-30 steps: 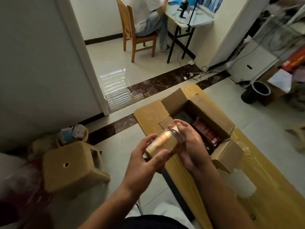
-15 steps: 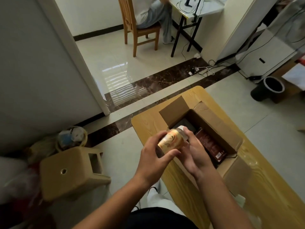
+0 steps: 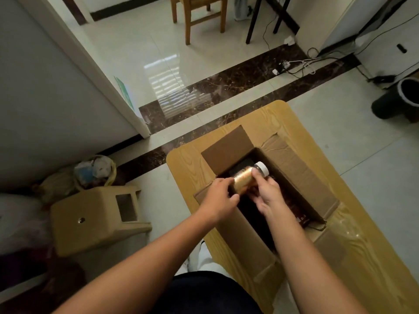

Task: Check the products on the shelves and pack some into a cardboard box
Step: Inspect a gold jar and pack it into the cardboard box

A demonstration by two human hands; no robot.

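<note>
A person's left hand [image 3: 221, 196] and right hand [image 3: 267, 196], each grip clamped round a gold jar [image 3: 246, 177], hold it over the open, part-filled cardboard box [image 3: 301, 177] near the tabletop's [image 3: 283, 118] far edge, not yet set inside.

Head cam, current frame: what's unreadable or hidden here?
1. Label on the jar: blurred and glary in the head view, text unreadable.
2. Contents of the cardboard box: dark interior, largely covered by the left hand, right hand and jar.
3. The wooden chair: cut off by the top edge.
4. The black bin: cut off by the right edge.
</note>
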